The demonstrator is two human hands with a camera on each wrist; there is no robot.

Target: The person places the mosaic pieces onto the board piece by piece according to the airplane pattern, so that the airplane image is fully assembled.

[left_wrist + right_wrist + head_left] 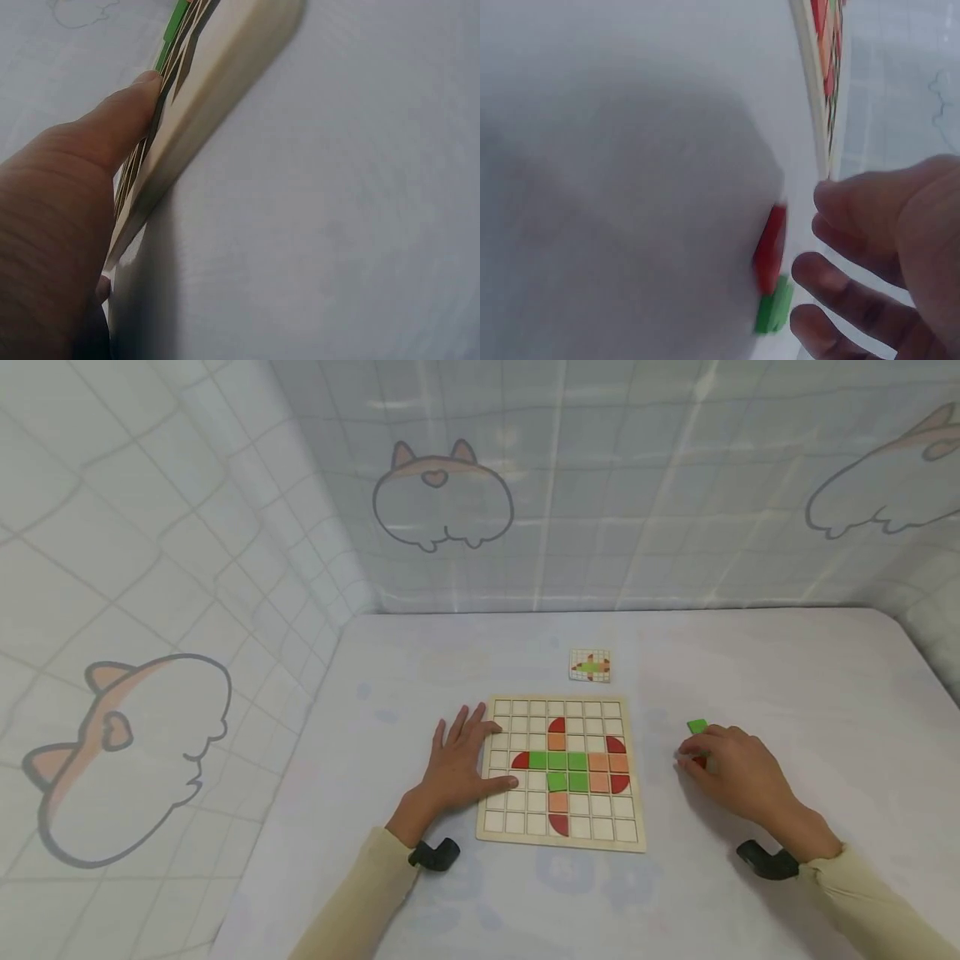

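A wooden grid board (517,827) lies on the table with red, orange and green flat pieces set in its squares. My left hand (457,764) rests at its left edge, fingers spread and the thumb lying over the squares; the left wrist view shows that thumb (112,124) on the board's surface. To the right of the board, my right hand (738,774) hovers with bent, loose fingers over a red piece (770,247). A green piece (697,726) lies just beyond those fingertips. No piece is visible between the right fingers.
A small pattern card (590,666) lies behind the board, printed with a similar coloured figure on a grid. The pale tabletop (420,652) meets a tiled-pattern curtain (600,527) at the back and sides. Each wrist carries a black strap-on device (767,862).
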